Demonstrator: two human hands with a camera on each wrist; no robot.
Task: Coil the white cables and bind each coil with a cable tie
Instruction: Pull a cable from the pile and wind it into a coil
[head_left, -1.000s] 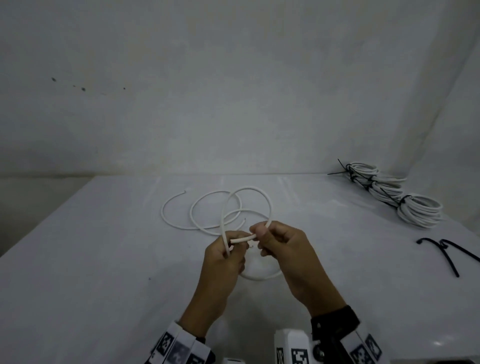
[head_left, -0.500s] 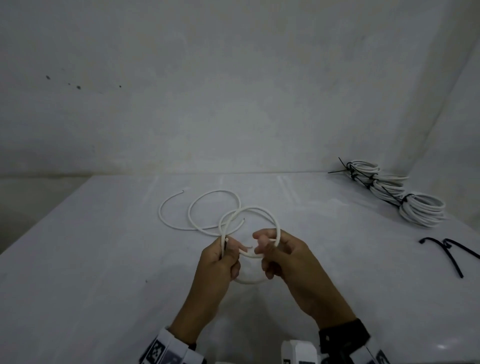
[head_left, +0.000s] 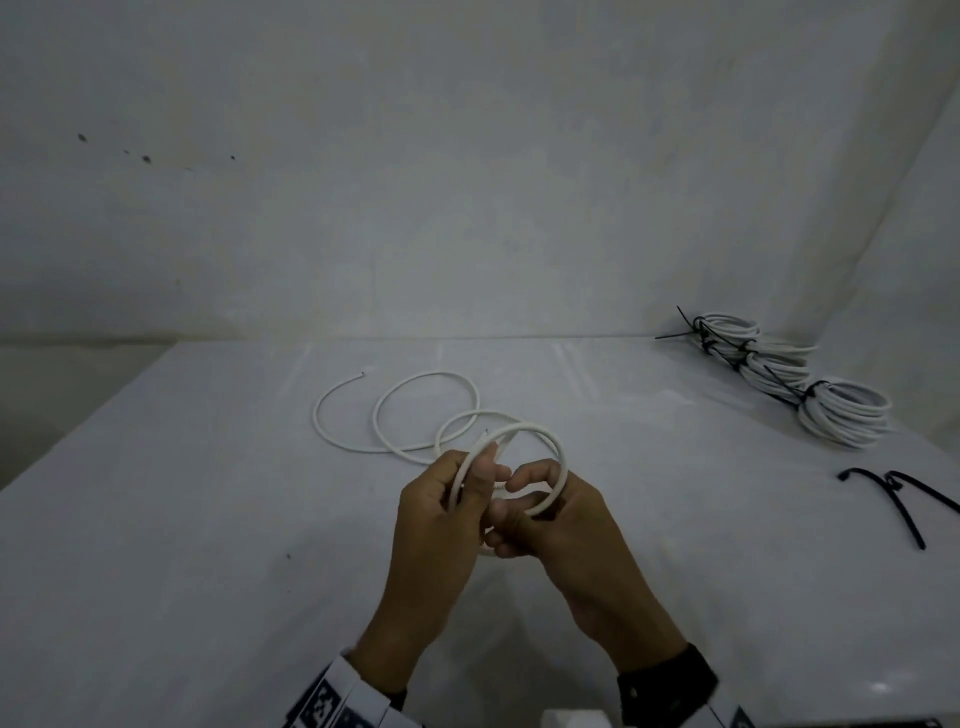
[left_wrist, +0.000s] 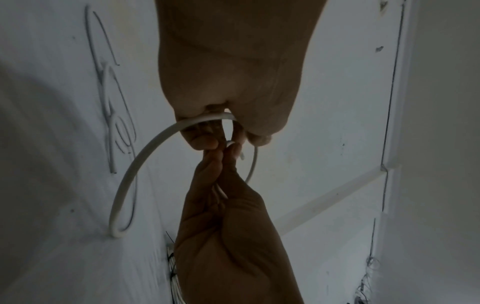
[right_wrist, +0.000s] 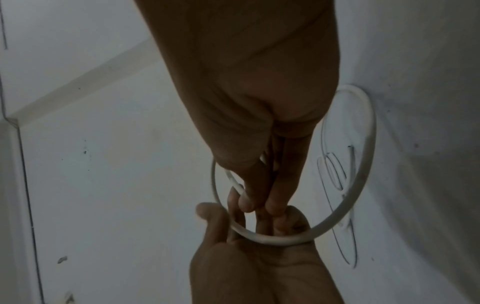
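The white cable (head_left: 511, 431) is partly wound: one raised loop stands just above the table between the two hands, near the middle of the scene, while the rest of it trails away to the far left in three slack rings lying flat on the white table (head_left: 208, 545), ending in a free tip at the far left. The left hand (head_left: 441, 499) pinches the left side of the raised loop between thumb and curled fingers, and the left wrist view shows the cable passing under its fingertips. The right hand (head_left: 545, 512) has its fingers curled around the right and near side of the same loop, the cable running across them. The step in hand looks like gathering the next turn onto this first loop. To do it well, the left hand should act as the fixed clamp where the turns stack, while the right draws in slack from the far rings and lays each turn the same width as the first, letting the cable roll slightly so it does not twist or spring open. The loose rings cross one another, so pulling gently should avoid a snag. Spare black cable ties (head_left: 883, 499) lie at the right, within reach, and finished tied coils (head_left: 795, 379) are stacked at the far right.
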